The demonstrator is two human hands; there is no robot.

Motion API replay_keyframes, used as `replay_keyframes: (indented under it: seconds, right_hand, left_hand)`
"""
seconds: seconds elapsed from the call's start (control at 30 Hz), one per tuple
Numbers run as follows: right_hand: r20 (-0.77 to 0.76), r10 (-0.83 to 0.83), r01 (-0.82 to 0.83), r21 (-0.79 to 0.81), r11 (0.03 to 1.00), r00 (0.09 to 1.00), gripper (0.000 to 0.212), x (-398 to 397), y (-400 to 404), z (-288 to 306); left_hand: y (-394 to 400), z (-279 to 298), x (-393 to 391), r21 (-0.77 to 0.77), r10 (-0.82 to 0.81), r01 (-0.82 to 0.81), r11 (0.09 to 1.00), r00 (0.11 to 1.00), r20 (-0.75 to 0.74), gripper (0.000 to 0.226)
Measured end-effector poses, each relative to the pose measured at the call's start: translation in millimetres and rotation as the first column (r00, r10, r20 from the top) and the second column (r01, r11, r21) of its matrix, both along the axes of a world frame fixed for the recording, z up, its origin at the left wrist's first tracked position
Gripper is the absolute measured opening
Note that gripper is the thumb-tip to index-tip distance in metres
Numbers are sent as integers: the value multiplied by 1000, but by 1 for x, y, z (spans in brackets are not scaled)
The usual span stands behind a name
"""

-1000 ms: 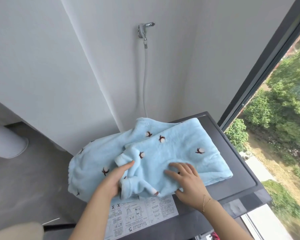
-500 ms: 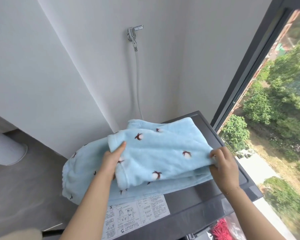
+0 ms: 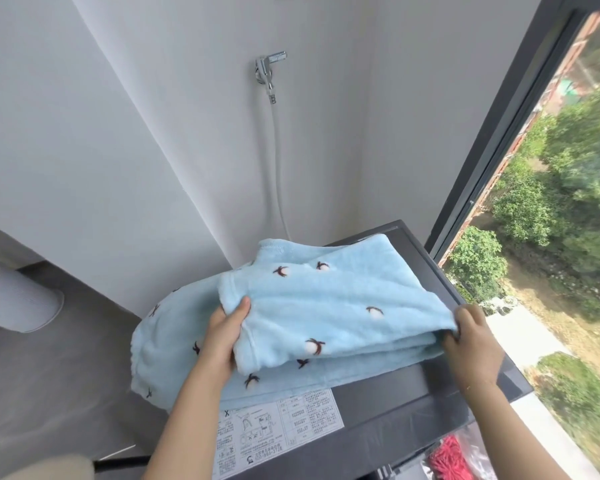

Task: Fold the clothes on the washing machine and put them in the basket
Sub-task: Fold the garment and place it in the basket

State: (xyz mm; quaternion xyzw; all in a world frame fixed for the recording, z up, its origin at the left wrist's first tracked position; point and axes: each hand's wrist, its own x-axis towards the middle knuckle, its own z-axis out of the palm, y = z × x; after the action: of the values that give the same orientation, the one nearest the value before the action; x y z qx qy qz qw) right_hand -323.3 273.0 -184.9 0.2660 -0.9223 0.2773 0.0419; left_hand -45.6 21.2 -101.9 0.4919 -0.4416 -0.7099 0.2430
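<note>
Two hands are on one light blue fleece garment [image 3: 312, 317] that lies across the dark top of the washing machine [image 3: 409, 393]. We see our left hand [image 3: 222, 341] gripping the near left edge of the upper layer, thumb on top and fingers curled under the fabric. Our right hand [image 3: 471, 344] pinches the right end of the same layer, where the cloth bunches into a fold at the fingers. Both hands are well apart, one at each end of the lifted flap, which sits a little above the lower layer. That lower layer spreads flat and hangs over the machine's left edge. Small dark and white motifs dot the cloth. A white instruction sticker [image 3: 278, 431] sits on the lid just in front of the garment. Behind the machine a metal tap [image 3: 269, 69] is fixed to the white wall, with a pale hose [image 3: 276, 161] running down from it. A window [image 3: 551, 209] lies to the right.
</note>
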Motion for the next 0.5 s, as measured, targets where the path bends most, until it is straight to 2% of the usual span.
replay_keyframes:
  seconds: [0.07, 0.13, 0.23, 0.3, 0.4, 0.5]
  right_hand:
    - [35, 165, -166, 28, 986, 986, 37, 21, 2, -12]
    - [25, 297, -297, 13, 955, 955, 29, 38, 4, -14]
    - [77, 315, -303, -138, 943, 946, 30, 49, -4, 5]
    - [38, 380, -365, -202, 909, 924, 30, 57, -23, 29]
    - [-48, 448, -447, -220, 867, 893, 30, 64, -66, 55]
    - [-44, 457, -455, -218, 863, 888, 39, 76, -109, 68]
  left_hand:
    - [-4, -10, 12, 17, 53, -54, 998, 997, 48, 23]
    - [-6, -17, 26, 3, 86, -86, 996, 990, 113, 26]
    - [-9, -17, 33, -90, 90, -77, 993, 984, 152, 41]
    - [-9, -6, 26, -146, 61, -43, 988, 990, 124, 44]
    - [-15, 29, 19, -161, -2, 9, 987, 999, 43, 42]
    - [-45, 56, 49, -174, -26, 26, 984, 1000, 2, 39]
